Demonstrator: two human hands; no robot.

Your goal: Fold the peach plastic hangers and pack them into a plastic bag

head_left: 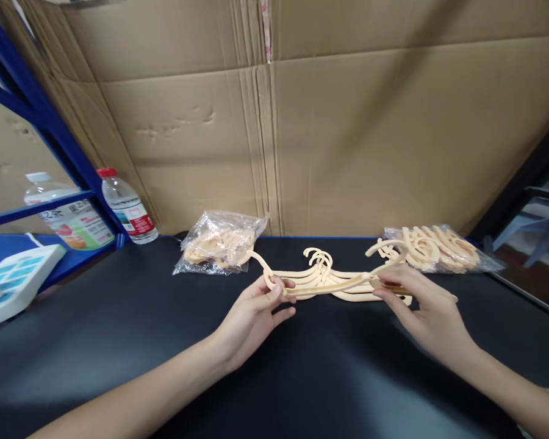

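Pinching cream hanger parts [322, 288], left hand [256, 305] and right hand [423, 299]; leftward, a bottle [83, 225] marked "果之".

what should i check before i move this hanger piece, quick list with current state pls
1. Left hand has a grip: ok, thumb and fingers pinch the held hanger piece.
2. Right hand has a grip: ok, pinching at the right side.
3. Joint by the right fingertips fully seated: cannot tell, fingers partly cover it.
4. Held piece apart from the hangers behind: cannot tell, they overlap in view.
5. Hook tip apart from the left bag: cannot tell, it overlaps the bag in view.
6. Red-capped bottle away from both hands: ok.
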